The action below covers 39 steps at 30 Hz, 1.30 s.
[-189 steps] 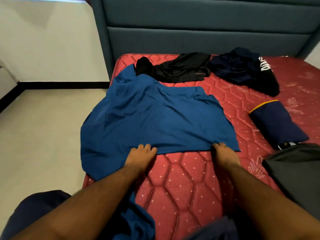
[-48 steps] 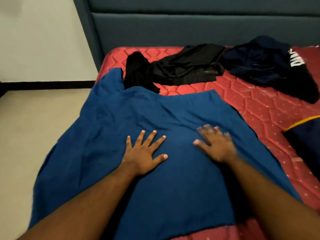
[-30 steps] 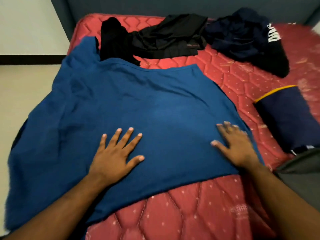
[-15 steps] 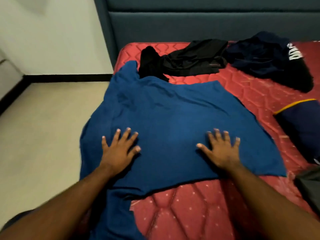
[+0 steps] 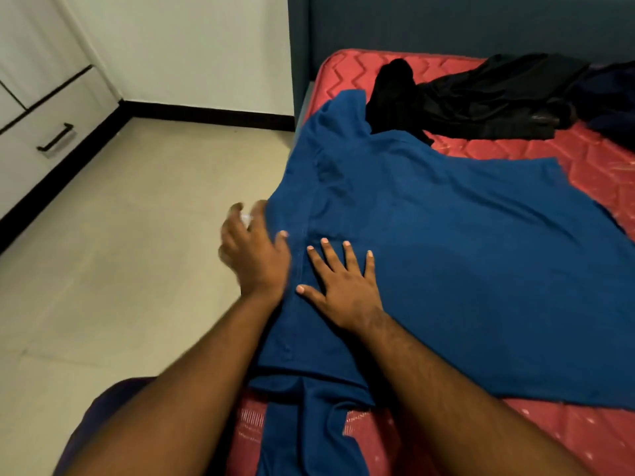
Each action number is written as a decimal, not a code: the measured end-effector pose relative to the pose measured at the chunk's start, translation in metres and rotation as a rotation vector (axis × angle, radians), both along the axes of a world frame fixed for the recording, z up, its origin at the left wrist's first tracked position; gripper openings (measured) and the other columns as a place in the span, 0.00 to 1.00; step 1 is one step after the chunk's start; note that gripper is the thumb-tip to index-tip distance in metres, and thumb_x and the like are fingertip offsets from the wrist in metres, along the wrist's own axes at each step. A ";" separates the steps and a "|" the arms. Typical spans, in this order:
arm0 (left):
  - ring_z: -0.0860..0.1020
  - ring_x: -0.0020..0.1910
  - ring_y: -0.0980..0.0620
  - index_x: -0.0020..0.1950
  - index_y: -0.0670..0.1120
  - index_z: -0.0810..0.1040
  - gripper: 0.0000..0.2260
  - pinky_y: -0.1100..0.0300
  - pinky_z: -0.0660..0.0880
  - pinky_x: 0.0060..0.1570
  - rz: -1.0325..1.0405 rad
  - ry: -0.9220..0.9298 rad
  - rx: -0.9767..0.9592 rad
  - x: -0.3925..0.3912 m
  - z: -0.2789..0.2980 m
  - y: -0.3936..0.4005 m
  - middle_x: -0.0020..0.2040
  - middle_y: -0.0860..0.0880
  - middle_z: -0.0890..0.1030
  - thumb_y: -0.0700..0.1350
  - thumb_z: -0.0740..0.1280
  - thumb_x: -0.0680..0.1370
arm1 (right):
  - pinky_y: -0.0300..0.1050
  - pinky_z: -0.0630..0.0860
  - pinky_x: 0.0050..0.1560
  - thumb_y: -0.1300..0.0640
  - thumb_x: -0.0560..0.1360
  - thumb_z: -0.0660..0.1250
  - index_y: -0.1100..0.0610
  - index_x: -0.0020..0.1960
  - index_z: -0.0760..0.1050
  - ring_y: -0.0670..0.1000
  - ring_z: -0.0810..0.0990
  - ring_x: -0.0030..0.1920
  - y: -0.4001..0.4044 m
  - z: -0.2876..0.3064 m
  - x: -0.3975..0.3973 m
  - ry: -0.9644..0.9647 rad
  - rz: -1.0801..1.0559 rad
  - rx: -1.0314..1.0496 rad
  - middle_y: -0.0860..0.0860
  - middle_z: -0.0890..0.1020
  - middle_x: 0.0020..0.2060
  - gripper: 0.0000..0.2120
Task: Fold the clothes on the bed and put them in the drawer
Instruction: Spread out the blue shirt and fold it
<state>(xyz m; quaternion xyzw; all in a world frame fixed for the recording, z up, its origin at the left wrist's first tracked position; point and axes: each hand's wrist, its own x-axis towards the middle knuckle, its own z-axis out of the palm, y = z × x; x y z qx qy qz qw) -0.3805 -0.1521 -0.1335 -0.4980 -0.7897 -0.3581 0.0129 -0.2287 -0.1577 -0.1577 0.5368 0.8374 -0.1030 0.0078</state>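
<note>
Fingers (image 5: 347,255) of the right hand (image 5: 343,286) are spread flat on the blue shirt (image 5: 464,269); its edge is met by the left hand (image 5: 256,250) (grip blurred, cannot tell).

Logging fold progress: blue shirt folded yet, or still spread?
Still spread. The blue shirt lies open across the red mattress, its left part draping over the edge; the right hand presses it flat.

Both hands shifted toward 9 o'clock: right hand (image 5: 343,286) now flat by the blue shirt (image 5: 464,269) side seam, left hand (image 5: 254,252) blurred at its bed-edge side, grip unclear.
</note>
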 end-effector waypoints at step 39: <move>0.77 0.30 0.41 0.48 0.44 0.78 0.15 0.53 0.73 0.26 -0.641 0.476 -0.193 0.197 -0.003 -0.130 0.35 0.45 0.77 0.43 0.55 0.68 | 0.53 0.75 0.59 0.64 0.71 0.60 0.54 0.58 0.79 0.60 0.75 0.62 -0.122 0.051 0.381 0.091 -0.777 0.072 0.56 0.77 0.63 0.18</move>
